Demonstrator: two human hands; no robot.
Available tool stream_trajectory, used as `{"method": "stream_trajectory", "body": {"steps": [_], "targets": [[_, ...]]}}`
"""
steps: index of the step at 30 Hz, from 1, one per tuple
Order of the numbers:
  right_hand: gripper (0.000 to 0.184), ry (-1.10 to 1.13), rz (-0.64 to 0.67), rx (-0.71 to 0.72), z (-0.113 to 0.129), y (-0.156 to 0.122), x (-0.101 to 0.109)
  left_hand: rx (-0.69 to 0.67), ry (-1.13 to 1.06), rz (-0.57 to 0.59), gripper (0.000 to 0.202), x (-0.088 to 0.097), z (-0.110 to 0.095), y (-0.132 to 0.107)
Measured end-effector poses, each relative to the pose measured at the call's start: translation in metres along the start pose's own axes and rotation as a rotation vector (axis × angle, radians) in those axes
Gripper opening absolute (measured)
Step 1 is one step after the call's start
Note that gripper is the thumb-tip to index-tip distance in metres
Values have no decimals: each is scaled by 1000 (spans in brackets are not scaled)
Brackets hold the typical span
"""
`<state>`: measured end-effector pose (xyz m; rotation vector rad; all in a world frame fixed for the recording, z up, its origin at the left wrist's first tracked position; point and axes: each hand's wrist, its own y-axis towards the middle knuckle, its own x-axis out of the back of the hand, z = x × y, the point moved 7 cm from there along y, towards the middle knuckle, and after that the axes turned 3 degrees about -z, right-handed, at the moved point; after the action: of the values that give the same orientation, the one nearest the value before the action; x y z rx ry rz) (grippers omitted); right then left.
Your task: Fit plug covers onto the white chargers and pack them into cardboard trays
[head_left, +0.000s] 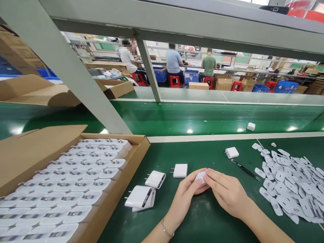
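The left hand (186,186) and right hand (227,191) pinch a white charger (200,176) between their fingertips, over the green table (208,221).

Here it is, a small white rounded plastic piece (200,176), caught between two hands!
Left hand (186,189) wraps it from the left, thumb along the near side; right hand (226,192) meets it from the right, fingertips over its edge. A smooth, pale face tilts upward in the gap, the rest hidden by fingers, and it's up above the green tabletop (202,222), right of centre.
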<state>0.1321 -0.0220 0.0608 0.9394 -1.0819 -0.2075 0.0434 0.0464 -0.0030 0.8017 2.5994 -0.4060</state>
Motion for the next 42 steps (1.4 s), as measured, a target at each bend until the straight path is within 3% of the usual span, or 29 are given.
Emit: {"method": "stream_trajectory", "body": {"steps": [2,5,9,12,15,20,24,26,32,38,42], "targets": [[46,63,9,-44,-2,2,2,-13,-4,-3,35,1,-1,1],[42,208,61,-219,-11,3,1,-47,18,6,33,3,-3,-1],[34,344,179,-393,-20,2,-5,-74,111,58,45,3,-5,-5],[29,342,158,-354,-21,4,-3,-104,194,59,42,2,-10,-5],[27,245,103,-266,-20,5,1,-99,279,-51,33,8,-14,-2],[28,205,99,-219,-20,4,1,70,184,-28,36,8,-8,2],[36,258,87,-213,-19,3,2,43,171,-64,38,12,-9,5],[39,320,86,-283,-22,1,1,24,168,-76,38,14,-9,6],[40,730,102,-707,-34,-11,-19,-48,201,-107,38,15,-10,5],[25,937,-5,-840,-37,-16,-29,-58,226,-164,36,14,-5,4],[21,980,-35,-905,-43,-18,-29,-44,244,-127,35,9,-4,5]]}}
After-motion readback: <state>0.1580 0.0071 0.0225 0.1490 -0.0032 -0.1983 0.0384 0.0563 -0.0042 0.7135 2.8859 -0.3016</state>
